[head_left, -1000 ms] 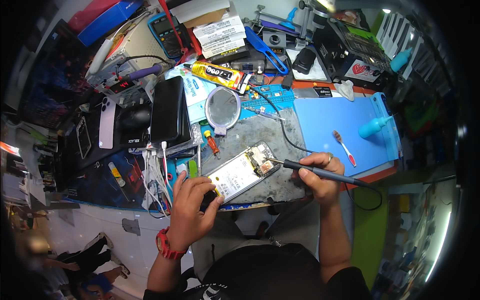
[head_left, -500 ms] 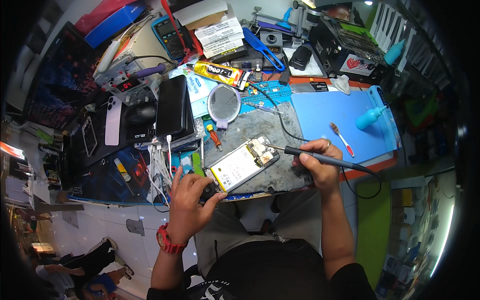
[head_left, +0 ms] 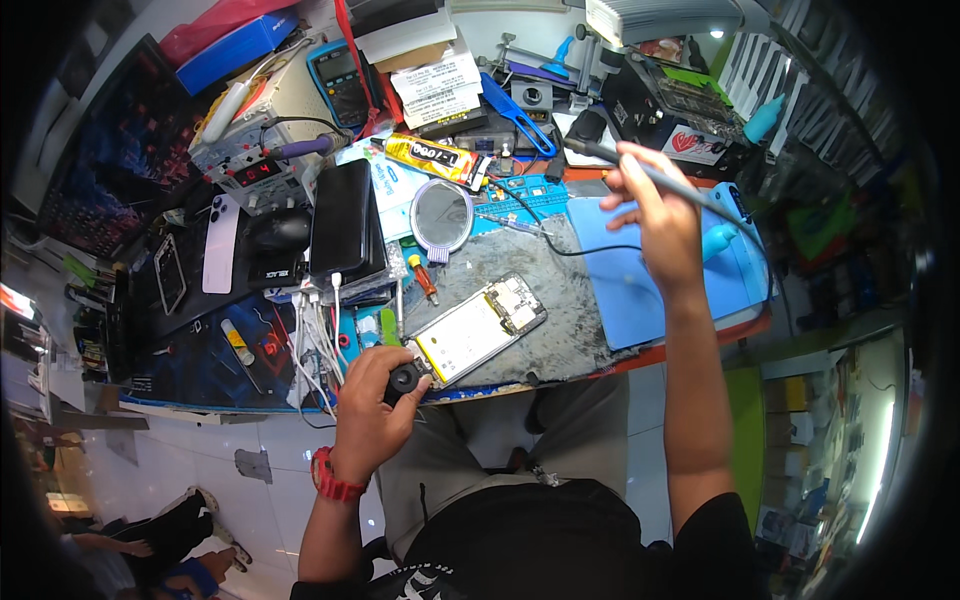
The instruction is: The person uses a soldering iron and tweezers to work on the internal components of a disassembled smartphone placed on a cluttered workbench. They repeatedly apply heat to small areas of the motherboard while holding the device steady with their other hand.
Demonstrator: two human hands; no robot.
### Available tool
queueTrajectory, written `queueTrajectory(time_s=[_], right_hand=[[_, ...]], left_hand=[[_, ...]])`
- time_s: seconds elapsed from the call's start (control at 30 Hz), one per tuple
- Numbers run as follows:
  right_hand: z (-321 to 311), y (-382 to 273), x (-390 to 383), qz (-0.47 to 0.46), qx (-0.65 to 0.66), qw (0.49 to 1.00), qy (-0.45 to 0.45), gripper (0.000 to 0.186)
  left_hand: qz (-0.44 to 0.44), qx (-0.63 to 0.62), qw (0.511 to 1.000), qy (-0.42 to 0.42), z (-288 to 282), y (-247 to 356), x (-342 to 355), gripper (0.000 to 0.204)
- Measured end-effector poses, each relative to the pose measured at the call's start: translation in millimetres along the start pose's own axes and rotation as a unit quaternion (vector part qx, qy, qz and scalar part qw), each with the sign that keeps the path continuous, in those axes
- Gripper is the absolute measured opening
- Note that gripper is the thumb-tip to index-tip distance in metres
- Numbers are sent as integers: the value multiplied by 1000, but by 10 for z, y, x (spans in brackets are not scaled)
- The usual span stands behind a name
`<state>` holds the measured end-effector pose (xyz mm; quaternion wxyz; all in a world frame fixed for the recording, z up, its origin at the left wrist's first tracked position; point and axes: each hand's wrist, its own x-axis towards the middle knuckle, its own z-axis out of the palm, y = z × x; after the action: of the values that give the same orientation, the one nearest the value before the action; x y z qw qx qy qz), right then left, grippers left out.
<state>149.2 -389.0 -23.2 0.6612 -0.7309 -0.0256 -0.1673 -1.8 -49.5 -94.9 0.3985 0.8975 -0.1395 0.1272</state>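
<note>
My left hand [head_left: 372, 405] is closed round a small black round piece [head_left: 403, 378] at the lower end of an opened phone [head_left: 470, 330]. The phone lies tilted on a worn grey mat [head_left: 570, 335], its white battery and exposed board showing. My right hand [head_left: 655, 225] holds a soldering iron [head_left: 670, 185], raised over the right side of the bench, with its cable hanging down. A blue mat [head_left: 620, 300] is beneath that hand, with a cyan bottle [head_left: 718, 241] beside it. Near the phone lie a small screwdriver [head_left: 424, 280] and a round mirror-like disc [head_left: 440, 215].
A glue tube [head_left: 430, 158], a multimeter [head_left: 338, 85] and a blue tool [head_left: 515, 115] sit along the back. Phones [head_left: 340, 215], a mouse [head_left: 280, 230], white cables [head_left: 320, 340] and a station [head_left: 250, 170] crowd the left. People's legs [head_left: 170, 520] show at lower left.
My right hand has lifted the iron off the phone's board and moved up and away toward the back right. My left hand's fingers have drawn in round the black piece.
</note>
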Motion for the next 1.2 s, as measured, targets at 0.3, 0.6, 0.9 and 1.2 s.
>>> queueTrajectory(time_s=[0.3,0.6,0.9,1.2], right_hand=[[392,296,1574,-26,-202,979,16,33],[646,374,1898,-8,-400,916,5,40],[714,592,1941,-10,-457,889,-2,43],[791,376,1372,231,42,967,-99,38]], left_hand=[[3,-87,996,-22,24,-47,47,30],[8,-104,994,-37,-5,-59,49,27],[12,-96,994,-53,6,-59,28,25],[-20,-141,986,-91,-21,-51,42,24]])
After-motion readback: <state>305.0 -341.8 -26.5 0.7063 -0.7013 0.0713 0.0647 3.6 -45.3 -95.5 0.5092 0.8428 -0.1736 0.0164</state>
